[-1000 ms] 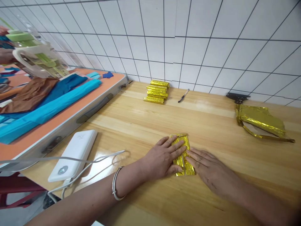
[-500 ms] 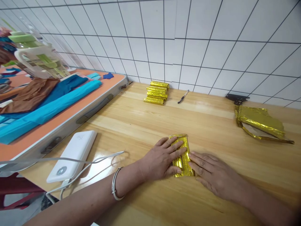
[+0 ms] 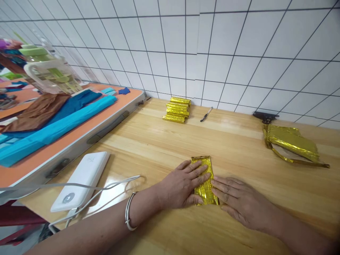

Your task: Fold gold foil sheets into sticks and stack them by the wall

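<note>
A flat strip of shiny gold foil [image 3: 205,189] lies on the wooden table in front of me. My left hand [image 3: 183,184] rests on its left part, fingers spread across the foil. Fingertips of my right hand [image 3: 236,198] touch the foil's right edge, with the fingers stretched out and the palm down. Parts of the foil are hidden under my fingers. Farther back, several folded gold foil pieces [image 3: 177,110] lie in an overlapping row.
A pen [image 3: 206,114] lies near the tiled wall. A gold foil stack [image 3: 292,140] sits at the right beside a black clip [image 3: 266,117]. A white power bank [image 3: 81,180] with cables, cloths [image 3: 58,131] and a jug [image 3: 53,72] are at left.
The view has tilted up slightly. The foil between my hands now looks flatter, where a raised fold showed before. Both hands keep nearly the same places on it.
</note>
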`<state>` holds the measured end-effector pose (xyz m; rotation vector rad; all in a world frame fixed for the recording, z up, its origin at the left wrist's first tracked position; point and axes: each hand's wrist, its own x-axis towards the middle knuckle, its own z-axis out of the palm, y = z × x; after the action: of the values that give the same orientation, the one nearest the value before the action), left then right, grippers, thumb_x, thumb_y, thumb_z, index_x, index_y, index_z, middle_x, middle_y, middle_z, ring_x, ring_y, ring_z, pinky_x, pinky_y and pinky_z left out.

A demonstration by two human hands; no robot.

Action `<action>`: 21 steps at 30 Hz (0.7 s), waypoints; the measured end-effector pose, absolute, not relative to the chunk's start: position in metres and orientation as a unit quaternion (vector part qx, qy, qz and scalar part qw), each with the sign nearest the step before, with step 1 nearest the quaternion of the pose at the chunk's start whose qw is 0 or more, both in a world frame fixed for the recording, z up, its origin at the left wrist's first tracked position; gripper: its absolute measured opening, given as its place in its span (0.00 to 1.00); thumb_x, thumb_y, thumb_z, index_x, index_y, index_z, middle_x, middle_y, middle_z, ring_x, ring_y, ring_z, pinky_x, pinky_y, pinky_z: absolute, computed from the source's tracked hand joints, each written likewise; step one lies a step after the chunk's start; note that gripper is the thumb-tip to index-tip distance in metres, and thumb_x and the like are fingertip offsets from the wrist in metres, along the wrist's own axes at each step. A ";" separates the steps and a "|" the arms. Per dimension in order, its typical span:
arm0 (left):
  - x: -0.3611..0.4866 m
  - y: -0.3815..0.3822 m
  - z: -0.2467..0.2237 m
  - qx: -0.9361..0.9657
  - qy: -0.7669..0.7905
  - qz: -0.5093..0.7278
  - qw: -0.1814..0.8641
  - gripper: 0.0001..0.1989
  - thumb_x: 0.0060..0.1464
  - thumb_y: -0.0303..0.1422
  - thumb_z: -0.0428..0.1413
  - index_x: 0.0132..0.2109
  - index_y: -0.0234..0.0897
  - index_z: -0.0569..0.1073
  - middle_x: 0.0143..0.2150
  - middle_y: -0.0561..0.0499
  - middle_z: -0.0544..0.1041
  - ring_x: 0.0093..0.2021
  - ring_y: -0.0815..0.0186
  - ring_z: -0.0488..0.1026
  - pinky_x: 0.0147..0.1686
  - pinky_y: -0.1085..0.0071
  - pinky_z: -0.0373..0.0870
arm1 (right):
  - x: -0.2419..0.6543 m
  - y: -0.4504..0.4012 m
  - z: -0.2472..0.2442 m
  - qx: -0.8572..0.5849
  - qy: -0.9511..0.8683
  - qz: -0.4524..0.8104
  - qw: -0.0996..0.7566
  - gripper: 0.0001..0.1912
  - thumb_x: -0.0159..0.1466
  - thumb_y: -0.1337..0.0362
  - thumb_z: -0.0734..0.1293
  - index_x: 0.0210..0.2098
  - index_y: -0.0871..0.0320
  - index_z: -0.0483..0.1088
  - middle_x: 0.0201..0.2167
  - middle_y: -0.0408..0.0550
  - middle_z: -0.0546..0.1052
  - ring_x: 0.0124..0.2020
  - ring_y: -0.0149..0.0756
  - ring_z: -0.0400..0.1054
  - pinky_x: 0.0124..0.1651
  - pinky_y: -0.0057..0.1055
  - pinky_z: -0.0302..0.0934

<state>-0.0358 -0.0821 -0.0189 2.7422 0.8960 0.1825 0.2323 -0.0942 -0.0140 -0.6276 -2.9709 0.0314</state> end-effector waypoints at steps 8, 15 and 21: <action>-0.032 -0.085 -0.016 0.938 0.317 0.064 0.122 0.34 0.57 0.53 0.39 0.65 0.41 0.47 0.66 0.46 0.47 0.66 0.55 0.43 0.61 0.54 0.37 | 0.220 -0.051 -0.016 -0.302 -0.933 0.029 0.194 0.20 0.64 0.68 0.58 0.55 0.59 0.62 0.54 0.53 0.69 0.55 0.37 0.60 0.58 0.39 0.57; -0.035 -0.088 -0.012 0.932 0.338 0.092 0.096 0.34 0.55 0.55 0.41 0.64 0.45 0.51 0.66 0.49 0.48 0.65 0.47 0.37 0.58 0.47 0.40 | 0.198 -0.024 -0.037 -0.274 -0.950 -0.006 0.152 0.21 0.63 0.70 0.57 0.56 0.62 0.61 0.55 0.55 0.67 0.57 0.40 0.58 0.58 0.42 0.57; -0.034 -0.087 -0.011 0.927 0.351 0.097 0.091 0.33 0.53 0.56 0.42 0.62 0.48 0.54 0.66 0.48 0.48 0.63 0.41 0.43 0.55 0.42 0.43 | 0.201 -0.030 -0.034 -0.269 -0.953 -0.018 0.140 0.18 0.64 0.70 0.57 0.52 0.63 0.66 0.55 0.54 0.68 0.57 0.40 0.58 0.58 0.41 0.57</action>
<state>-0.0337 -0.0873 -0.0113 2.7545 1.0416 0.2872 0.2015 -0.0302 -0.0342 -0.7760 -2.7525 -0.0523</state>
